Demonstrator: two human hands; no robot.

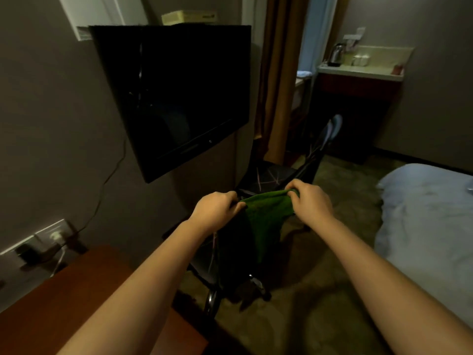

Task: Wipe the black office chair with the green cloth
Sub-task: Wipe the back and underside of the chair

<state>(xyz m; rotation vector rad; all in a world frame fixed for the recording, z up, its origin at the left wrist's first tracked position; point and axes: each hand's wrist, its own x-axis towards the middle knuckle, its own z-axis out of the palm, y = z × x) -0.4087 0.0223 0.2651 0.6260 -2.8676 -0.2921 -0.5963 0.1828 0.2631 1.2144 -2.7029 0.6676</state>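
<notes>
Left hand: the left hand (217, 208) pinches the left top corner of the soft, nubby green terry cloth (266, 216), fingers curled round the hem.
Right hand: the right hand (311, 201) is clenched on the opposite corner, thumb tucked under the fabric.
Cloth position: it is held taut along its top edge between the two hands, in the air directly over the chair, with the rest hanging down in a loose, tapering fold.
Why held so: stretching the cloth probably opens it or sets up a fold, giving a flat face for wiping.
Chair: the black office chair (268, 172) stands just beyond and below the hands. Its dark upholstery looks smooth and is crossed by pale crack lines. A shiny metal base with castors shows nearer, on the floor.
Contact: whether the hanging cloth touches the chair cannot be told in the dim light.
Progress: wiping seems not yet begun.
Left side: a glossy black flat screen (174, 98) is mounted on the grey wall, and a reddish-brown wooden surface (84, 303) lies near left.
Right side: a bed with pale, rumpled bedding (430, 213) lies to the right.
Floor: worn olive carpet (332, 290).
</notes>
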